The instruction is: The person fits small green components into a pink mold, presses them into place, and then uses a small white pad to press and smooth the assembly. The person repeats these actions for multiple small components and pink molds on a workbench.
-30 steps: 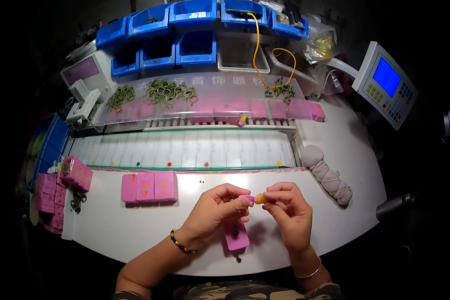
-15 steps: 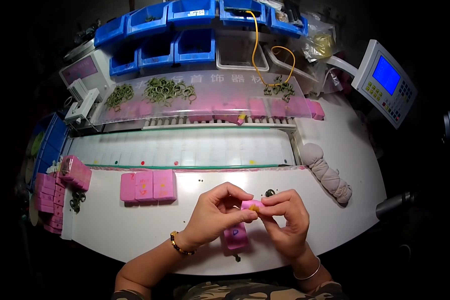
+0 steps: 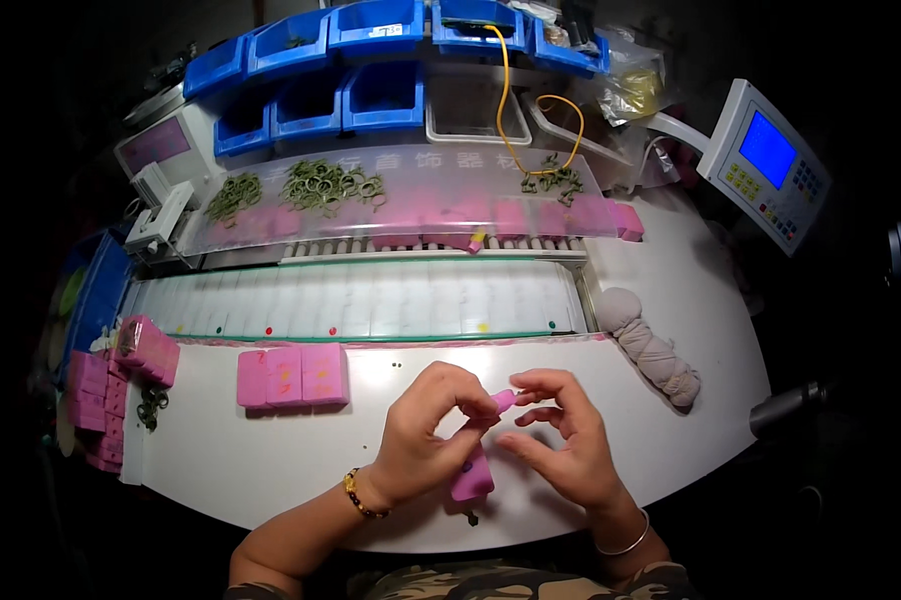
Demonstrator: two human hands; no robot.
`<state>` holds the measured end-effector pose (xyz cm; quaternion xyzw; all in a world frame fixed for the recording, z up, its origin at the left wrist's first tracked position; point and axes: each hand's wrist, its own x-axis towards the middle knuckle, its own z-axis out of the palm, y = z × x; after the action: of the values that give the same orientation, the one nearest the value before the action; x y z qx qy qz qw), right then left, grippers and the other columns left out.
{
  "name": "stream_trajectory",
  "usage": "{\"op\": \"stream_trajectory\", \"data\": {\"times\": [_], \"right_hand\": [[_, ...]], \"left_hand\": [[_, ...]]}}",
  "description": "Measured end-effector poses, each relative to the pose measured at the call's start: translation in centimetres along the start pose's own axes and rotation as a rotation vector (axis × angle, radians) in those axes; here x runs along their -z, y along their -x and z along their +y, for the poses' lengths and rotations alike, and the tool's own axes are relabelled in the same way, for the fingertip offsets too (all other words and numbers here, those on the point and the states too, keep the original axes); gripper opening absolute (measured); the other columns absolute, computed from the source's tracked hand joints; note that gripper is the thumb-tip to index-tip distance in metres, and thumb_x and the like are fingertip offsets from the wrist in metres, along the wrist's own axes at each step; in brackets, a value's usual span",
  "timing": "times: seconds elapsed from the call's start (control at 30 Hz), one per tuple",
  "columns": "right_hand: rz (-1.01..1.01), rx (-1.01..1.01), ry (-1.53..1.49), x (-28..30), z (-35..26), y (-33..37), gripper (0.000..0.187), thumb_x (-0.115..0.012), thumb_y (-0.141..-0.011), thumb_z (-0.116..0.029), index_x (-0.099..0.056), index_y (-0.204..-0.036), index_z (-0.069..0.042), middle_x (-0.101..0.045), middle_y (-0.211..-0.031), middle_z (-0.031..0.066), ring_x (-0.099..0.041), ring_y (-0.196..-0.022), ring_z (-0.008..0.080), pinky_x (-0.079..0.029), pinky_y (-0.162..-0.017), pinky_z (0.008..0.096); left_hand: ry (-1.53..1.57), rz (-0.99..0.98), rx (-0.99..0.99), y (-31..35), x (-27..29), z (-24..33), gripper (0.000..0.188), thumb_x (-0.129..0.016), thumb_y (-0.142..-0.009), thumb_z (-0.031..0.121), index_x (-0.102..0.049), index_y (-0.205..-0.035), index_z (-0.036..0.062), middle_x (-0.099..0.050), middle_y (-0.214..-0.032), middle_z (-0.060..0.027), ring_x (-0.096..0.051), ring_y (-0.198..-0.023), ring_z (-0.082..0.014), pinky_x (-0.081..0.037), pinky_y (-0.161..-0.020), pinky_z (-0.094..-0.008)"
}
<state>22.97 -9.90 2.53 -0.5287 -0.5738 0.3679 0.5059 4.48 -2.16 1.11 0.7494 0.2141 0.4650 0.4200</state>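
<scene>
Near the middle, a small pink piece [image 3: 506, 400] is clamped between the left hand's [image 3: 439, 430] thumb and fingers, the right hand [image 3: 561, 440] being held at 4 o'clock, fingers apart, a pink block [image 3: 474, 480] laid at 7, and small dark pieces [image 3: 297, 42] contained in a blue bin [image 3: 291, 55] at 11.

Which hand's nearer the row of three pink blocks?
Left: the left hand is right of the three pink blocks; the right hand is farther right.
</scene>
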Motion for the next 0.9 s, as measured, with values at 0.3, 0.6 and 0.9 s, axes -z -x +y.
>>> {"op": "stream_trajectory", "data": {"times": [0.3, 0.6, 0.9], "right_hand": [[-0.082, 0.104, 0.208, 0.2, -0.6, -0.7, 0.032, -0.077, -0.081, -0.008, -0.069, -0.112, -0.003, -0.070, -0.107, 0.0124, -0.065, -0.098, 0.0282, -0.053, -0.086, 0.0391], [0.385, 0.349, 1.110, 12.7, 4.7, -7.5, 0.034, -0.075, -0.080, -0.009, -0.074, -0.114, -0.008, -0.067, -0.108, 0.0127, -0.059, -0.099, 0.0316, -0.051, -0.087, 0.0414], [0.222, 0.229, 1.045, 13.1, 6.6, -8.1, 0.027, -0.073, -0.079, -0.010, -0.077, -0.106, -0.009, -0.063, -0.111, 0.0113, -0.058, -0.101, 0.0313, -0.050, -0.091, 0.0416]], "left_hand": [[-0.239, -0.064, -0.189, 0.3, -0.8, -0.1, 0.045, -0.078, -0.070, -0.009, -0.066, -0.111, 0.0056, -0.063, -0.101, -0.0100, -0.065, -0.084, -0.0217, -0.055, -0.070, -0.0312], [-0.180, -0.065, -0.054, 0.0, -0.8, -0.4, 0.044, -0.079, -0.080, 0.000, -0.063, -0.120, 0.0059, -0.064, -0.105, -0.0107, -0.063, -0.089, -0.0237, -0.055, -0.069, -0.0312], [-0.092, -0.046, 0.110, 0.9, 0.5, -0.7, 0.042, -0.078, -0.083, 0.002, -0.061, -0.121, 0.0042, -0.065, -0.108, -0.0103, -0.064, -0.089, -0.0192, -0.055, -0.071, -0.0294]]}}
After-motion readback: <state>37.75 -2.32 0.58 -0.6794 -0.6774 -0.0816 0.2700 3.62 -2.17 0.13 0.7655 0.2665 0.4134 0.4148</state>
